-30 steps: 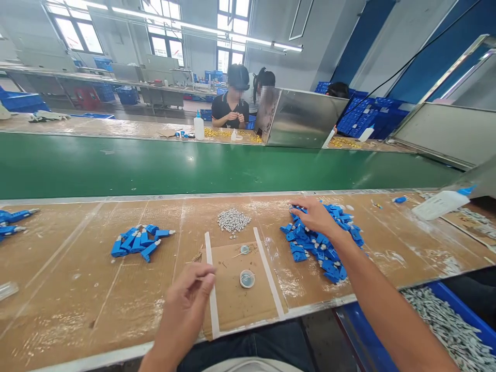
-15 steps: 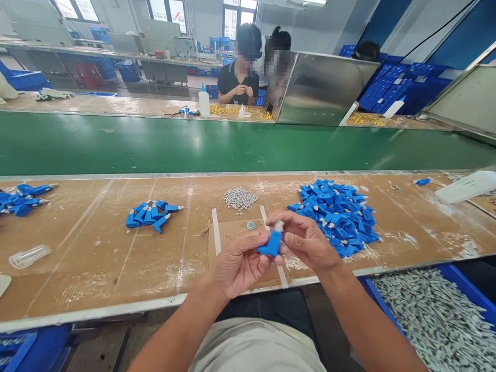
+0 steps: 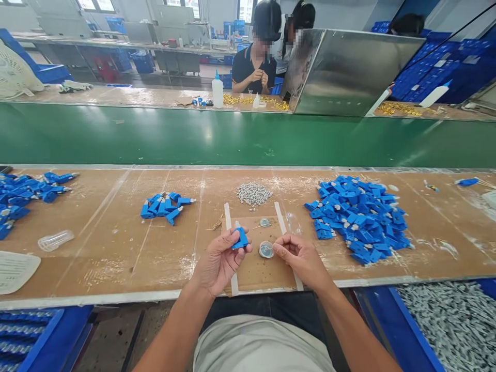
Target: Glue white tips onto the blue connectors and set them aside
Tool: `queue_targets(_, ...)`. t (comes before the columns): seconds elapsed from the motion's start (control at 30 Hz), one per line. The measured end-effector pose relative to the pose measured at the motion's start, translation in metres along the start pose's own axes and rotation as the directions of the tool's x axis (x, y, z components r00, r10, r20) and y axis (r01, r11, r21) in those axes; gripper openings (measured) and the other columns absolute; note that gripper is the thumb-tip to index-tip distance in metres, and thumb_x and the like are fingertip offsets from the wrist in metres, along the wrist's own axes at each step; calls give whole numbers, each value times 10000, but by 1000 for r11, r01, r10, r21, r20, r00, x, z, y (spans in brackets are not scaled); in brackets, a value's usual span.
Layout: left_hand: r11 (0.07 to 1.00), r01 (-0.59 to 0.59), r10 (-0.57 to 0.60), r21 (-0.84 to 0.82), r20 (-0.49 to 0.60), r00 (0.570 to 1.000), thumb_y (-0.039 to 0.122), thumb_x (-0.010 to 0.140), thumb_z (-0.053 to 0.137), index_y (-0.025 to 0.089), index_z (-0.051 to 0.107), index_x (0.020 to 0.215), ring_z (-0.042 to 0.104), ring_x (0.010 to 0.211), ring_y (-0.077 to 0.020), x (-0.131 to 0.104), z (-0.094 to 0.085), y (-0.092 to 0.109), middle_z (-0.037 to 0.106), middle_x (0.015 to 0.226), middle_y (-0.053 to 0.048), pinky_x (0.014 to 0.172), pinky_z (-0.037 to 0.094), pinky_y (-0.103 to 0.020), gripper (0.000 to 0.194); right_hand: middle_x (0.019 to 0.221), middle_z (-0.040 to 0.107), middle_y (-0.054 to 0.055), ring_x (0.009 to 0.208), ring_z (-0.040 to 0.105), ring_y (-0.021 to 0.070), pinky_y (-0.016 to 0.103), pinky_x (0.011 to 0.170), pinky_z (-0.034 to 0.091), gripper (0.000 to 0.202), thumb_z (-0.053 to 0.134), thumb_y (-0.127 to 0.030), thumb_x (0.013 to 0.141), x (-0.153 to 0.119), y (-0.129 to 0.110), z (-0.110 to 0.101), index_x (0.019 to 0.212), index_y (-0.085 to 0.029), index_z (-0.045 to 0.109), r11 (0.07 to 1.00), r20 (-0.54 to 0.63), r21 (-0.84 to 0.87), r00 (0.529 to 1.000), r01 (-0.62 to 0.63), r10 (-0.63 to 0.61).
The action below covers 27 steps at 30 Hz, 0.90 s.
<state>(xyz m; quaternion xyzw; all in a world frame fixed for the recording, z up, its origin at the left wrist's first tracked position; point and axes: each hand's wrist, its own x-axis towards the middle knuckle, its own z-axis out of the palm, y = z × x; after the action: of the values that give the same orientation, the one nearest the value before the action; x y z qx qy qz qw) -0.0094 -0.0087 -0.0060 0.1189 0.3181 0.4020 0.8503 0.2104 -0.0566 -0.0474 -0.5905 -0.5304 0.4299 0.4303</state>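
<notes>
A blue plastic part point(image 3: 241, 238) with a pale tip is pinched in my left hand point(image 3: 222, 256), above the cardboard mat. My right hand point(image 3: 300, 256) is closed at the fingertips beside a small round dish point(image 3: 266, 250); whatever it pinches is too small to make out. Behind that dish lies a smaller round lid point(image 3: 265, 222) with a thin stick by it. A heap of small grey pieces point(image 3: 254, 194) sits further back. To the right is a large pile of blue parts point(image 3: 360, 217), and to the left a small group of blue parts point(image 3: 165, 205).
More blue parts point(image 3: 27, 194) and a clear plastic cup point(image 3: 56, 241) lie at the left. A green belt point(image 3: 174, 134) runs behind the table. A blue bin of grey pieces point(image 3: 445, 315) stands at the lower right. Across the belt a person point(image 3: 256, 67) works with both hands.
My right hand has come away from the blue part and moved down beside the round dish. My left hand still holds the part, now further left. The camera view has shifted.
</notes>
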Motion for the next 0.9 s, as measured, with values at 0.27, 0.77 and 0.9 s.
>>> queue_targets(0.27, 1000, -6, 5, 23, 21, 1000, 106, 891, 635, 50, 669, 1074, 733, 730, -139, 1, -8, -2, 690, 869, -83, 603, 599, -130, 194, 744, 607, 27, 632, 510, 173, 306, 601, 397, 267, 670, -444, 908, 7, -7, 4, 818, -197, 721, 954, -34, -256, 984, 158, -173)
queue_targets(0.77, 998, -13, 13, 68, -2, 1000, 177, 922, 624, 39, 701, 1106, 718, 693, -128, 0, -9, -9, 718, 847, -98, 567, 585, -137, 242, 840, 614, 22, 730, 543, 173, 305, 680, 419, 208, 525, -350, 1011, -1, -23, -9, 904, -200, 624, 928, 42, -278, 968, 250, -248)
queue_targets(0.9, 997, 26, -29, 68, 56, 998, 194, 911, 652, 27, 719, 1085, 727, 706, -134, -3, 1, -19, 736, 844, -115, 616, 594, -137, 250, 852, 648, 24, 696, 571, 156, 288, 660, 463, 200, 585, -378, 982, 2, -28, -14, 944, -196, 656, 978, -121, -22, 970, 209, -210)
